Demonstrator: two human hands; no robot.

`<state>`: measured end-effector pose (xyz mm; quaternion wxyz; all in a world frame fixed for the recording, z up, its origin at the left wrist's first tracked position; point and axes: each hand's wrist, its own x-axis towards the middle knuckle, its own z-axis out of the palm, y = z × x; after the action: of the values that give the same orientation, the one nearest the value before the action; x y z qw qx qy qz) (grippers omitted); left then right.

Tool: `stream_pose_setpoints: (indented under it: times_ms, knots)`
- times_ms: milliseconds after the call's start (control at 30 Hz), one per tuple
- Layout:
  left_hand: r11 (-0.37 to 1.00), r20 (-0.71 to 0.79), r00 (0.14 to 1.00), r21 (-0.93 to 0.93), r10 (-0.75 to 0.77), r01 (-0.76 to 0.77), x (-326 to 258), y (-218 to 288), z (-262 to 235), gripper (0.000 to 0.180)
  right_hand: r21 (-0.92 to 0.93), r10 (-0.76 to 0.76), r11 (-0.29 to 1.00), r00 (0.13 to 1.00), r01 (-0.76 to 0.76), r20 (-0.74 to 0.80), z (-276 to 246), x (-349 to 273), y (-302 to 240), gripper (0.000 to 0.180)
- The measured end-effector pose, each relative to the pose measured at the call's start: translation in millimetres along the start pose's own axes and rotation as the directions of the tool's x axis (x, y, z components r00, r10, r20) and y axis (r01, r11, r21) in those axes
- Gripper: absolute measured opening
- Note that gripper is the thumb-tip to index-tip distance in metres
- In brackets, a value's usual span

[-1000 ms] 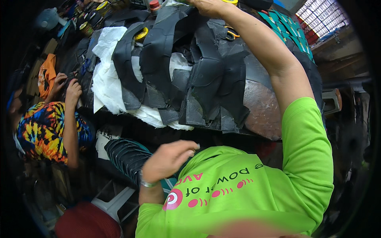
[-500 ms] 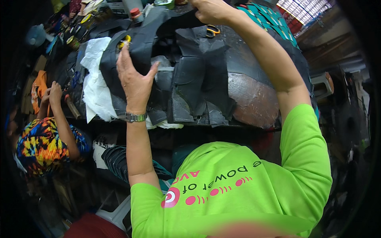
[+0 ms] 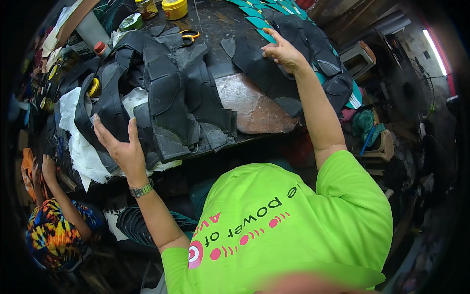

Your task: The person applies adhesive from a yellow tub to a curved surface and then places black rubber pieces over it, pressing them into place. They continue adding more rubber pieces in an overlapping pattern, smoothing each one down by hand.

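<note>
the left hand (image 3: 122,147) lies flat, fingers spread, on the near edge of a heap of black cut pieces (image 3: 166,98), gripping nothing; the heap runs from its fingertips toward 1 o'clock. the right hand (image 3: 283,50) presses loosely curled fingers on a dark flat piece (image 3: 259,68), which stretches toward 7 o'clock from them. the pieces look matte, leathery, with curved panel shapes; white cloth (image 3: 81,142) hangs limp at 9 o'clock of the left hand. orange-handled scissors (image 3: 188,36) lie beyond the heap on the worn dark table (image 3: 249,110). compared with half a second ago, the left hand has dropped lower on the heap and the right has shifted rightward.
</note>
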<state>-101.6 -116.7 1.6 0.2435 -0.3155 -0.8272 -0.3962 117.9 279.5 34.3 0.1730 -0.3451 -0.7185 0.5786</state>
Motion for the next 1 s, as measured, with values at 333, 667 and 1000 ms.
stream_pose_setpoints:
  times_ms: [333, 667, 1000]
  knots:
    - [0.961, 0.087, 0.996, -0.275, -0.010, 0.034, -64.5, 26.6, -6.8, 0.058, 0.108, -0.021, 0.994, 0.999, 0.023, -0.024, -10.0, -26.1, 44.6, 0.091]
    - [0.826, 0.126, 0.984, -0.536, -0.125, 0.173, -99.3, 28.9, -20.3, 0.026, 0.079, -0.052, 0.995, 0.996, 0.057, -0.065, -7.3, -34.8, 59.5, 0.088]
    - [0.796, 0.505, 0.859, -0.553, 0.087, 0.245, -130.2, 51.6, -37.3, 0.024, 0.204, -0.173, 0.960, 0.979, 0.192, -0.107, 0.1, -41.6, 56.9, 0.091]
